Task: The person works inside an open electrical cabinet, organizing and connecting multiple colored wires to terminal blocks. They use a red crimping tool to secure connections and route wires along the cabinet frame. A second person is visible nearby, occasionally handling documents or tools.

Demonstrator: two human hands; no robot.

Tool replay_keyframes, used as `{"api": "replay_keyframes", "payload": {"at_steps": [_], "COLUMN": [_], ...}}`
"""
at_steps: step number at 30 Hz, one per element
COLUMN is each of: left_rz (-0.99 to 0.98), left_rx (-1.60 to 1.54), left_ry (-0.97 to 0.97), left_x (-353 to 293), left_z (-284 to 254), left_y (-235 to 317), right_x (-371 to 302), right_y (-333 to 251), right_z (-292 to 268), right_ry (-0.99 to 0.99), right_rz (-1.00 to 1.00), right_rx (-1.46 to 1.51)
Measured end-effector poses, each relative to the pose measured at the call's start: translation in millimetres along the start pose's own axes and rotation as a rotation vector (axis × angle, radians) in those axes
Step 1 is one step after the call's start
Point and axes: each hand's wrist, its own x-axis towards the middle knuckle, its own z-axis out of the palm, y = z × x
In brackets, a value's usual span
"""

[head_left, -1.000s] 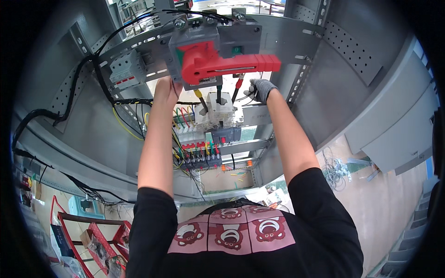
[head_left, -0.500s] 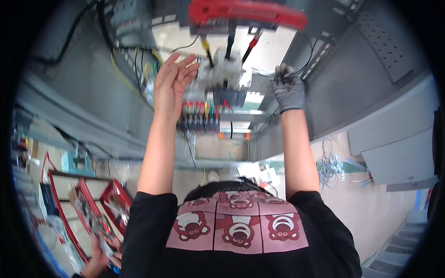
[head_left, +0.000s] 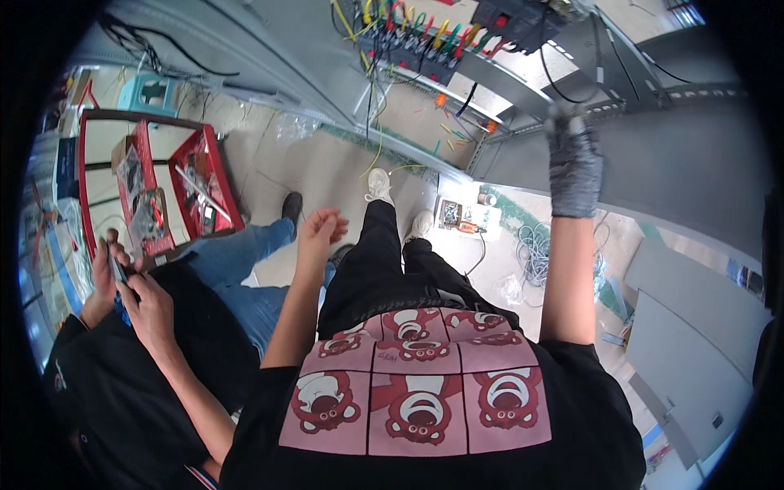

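Observation:
My left hand (head_left: 321, 229) is bare and hangs over the floor beside my dark trouser leg. Its fingers are loosely curled in, and I see nothing in them. A grey knitted glove covers my right hand (head_left: 575, 167), raised at the grey metal side panel (head_left: 653, 151) of the cabinet. Its fingertips are smeared near the slotted rail, so whether they touch or grip anything is unclear. Up and left of that hand are a row of terminals (head_left: 412, 51) with yellow, green and red wires and a dark breaker (head_left: 516, 23).
On my left, a co-worker's hands (head_left: 135, 286) hold a small dark object. Beyond them stand a red-framed rack (head_left: 220, 175) and a light-blue stool (head_left: 149, 95). A tray of small parts (head_left: 465, 216) and coiled grey cable (head_left: 535, 253) lie on the floor. Grey panels (head_left: 694, 310) lean at right.
The view has swung down and left, bringing the co-worker and floor further in. My left hand has dropped from the breaker area and curled its fingers. My right hand remains by the cabinet side.

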Motion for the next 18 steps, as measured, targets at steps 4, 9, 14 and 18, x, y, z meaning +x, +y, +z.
{"api": "replay_keyframes", "payload": {"at_steps": [4, 9, 14, 18], "left_rz": [-0.07, -0.005, -0.017, -0.071], "left_rx": [0.127, 0.396, 0.475, 0.496], "left_ry": [-0.021, -0.125, -0.197, -0.214], "left_x": [-38, -54, -52, -47], "left_z": [-21, -33, -58, -75], "left_y": [-55, -94, -124, -158], "right_x": [-41, -151, -286, -350], "right_y": [84, 230, 238, 228], "right_z": [-45, -200, -302, -299], "right_ry": [-0.249, -0.479, -0.163, 0.06], "right_rz": [0.182, 0.694, 1.139, 1.14], "right_rx": [-0.551, -0.853, -1.121, -0.832]}}
